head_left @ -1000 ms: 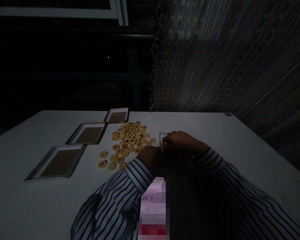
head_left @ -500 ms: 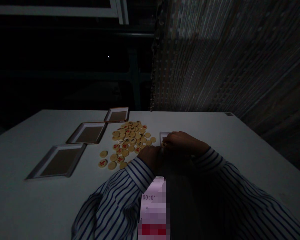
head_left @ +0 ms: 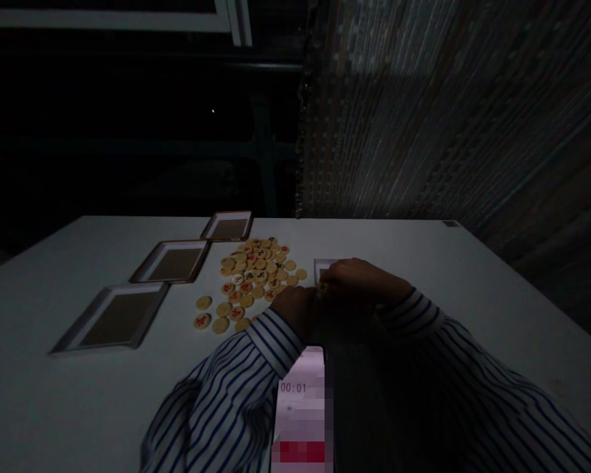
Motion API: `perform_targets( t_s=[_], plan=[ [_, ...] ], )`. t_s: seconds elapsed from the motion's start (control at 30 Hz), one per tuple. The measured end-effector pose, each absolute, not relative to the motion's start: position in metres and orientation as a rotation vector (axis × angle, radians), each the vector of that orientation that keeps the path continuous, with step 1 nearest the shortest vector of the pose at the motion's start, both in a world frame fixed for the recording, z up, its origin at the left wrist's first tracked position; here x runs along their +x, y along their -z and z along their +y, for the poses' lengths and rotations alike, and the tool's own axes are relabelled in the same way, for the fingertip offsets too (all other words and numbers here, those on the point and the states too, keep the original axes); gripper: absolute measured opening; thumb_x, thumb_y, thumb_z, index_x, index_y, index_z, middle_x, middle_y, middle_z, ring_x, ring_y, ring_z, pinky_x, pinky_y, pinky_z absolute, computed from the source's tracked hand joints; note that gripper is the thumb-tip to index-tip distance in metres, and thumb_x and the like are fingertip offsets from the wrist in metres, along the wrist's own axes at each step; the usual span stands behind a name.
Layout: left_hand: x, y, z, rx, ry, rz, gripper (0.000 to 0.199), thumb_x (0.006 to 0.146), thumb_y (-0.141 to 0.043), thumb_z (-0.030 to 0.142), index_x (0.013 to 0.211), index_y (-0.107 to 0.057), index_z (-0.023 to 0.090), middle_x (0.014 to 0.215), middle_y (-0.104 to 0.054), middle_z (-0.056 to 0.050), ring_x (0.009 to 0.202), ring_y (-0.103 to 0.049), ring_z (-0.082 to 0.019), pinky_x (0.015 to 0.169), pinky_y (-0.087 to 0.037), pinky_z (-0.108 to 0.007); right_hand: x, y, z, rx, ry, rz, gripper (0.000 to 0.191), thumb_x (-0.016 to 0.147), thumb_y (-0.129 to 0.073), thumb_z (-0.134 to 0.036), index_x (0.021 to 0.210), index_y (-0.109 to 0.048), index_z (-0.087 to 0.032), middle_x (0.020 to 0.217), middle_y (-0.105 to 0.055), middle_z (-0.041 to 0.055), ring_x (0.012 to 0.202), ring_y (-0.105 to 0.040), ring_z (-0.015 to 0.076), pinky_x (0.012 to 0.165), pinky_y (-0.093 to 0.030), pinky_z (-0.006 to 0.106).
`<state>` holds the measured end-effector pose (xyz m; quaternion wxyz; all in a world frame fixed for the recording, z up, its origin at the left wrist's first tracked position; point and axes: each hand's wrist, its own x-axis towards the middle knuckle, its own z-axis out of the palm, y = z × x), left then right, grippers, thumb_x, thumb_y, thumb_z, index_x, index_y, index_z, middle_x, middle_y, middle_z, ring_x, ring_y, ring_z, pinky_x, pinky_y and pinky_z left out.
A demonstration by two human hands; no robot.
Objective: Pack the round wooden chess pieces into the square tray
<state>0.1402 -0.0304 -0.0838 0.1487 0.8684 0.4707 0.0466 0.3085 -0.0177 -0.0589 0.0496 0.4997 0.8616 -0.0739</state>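
Observation:
My right hand is closed, its fingertips pinching a round wooden Chinese chess piece with a dark mark on its face. Just left of it is my left hand, its back toward me and its fingers curled in against the right hand. Deep shadow hides what the left fingers hold, if anything. Behind the hands a small white-rimmed tray shows in part. To the left spreads a heap of Chinese chess pieces, some with red or black characters, others blank side up.
Three shallow trays with brown bottoms stand in a slanting row at left: a near tray, a middle tray and a far tray. Below my hands lies a lit phone showing a timer. Beyond the white table hangs a bead curtain.
Both hands stay in nearly the same place, with the piece still in the right fingertips. The view has shifted very slightly. The heap and trays look unchanged.

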Motion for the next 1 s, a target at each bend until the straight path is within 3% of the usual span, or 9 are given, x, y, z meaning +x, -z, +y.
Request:
perform_targets(
  t_s=[0.8, 1.0],
  plan=[
    [0.1365, 0.0943, -0.0262, 2.556, -0.227, 1.269, 0.033, 0.083, -0.035, 0.035, 0.091, -0.064, 0.02, 0.083, -0.067, -0.009, 0.078, -0.061, -0.021, 0.064, -0.043, -0.029, 0.3084, 0.0583, -0.0185, 1.524, 0.278, 2.593, 0.023, 0.081, -0.046, -0.031, 0.091, -0.064, -0.021, 0.09, -0.066, 0.0063, 0.078, -0.059, 0.0163, 0.064, -0.038, 0.026],
    [0.1349, 0.0905, -0.0268, 2.524, -0.283, 1.291, 0.03, 0.08, -0.042, 0.039, 0.089, -0.064, 0.021, 0.081, -0.068, -0.006, 0.078, -0.062, -0.02, 0.064, -0.044, -0.028, 0.3101, 0.0539, -0.019, 1.535, 0.137, 2.599, 0.025, 0.082, -0.043, -0.031, 0.092, -0.063, -0.021, 0.089, -0.066, 0.0063, 0.079, -0.058, 0.0171, 0.066, -0.037, 0.027]
  ],
)
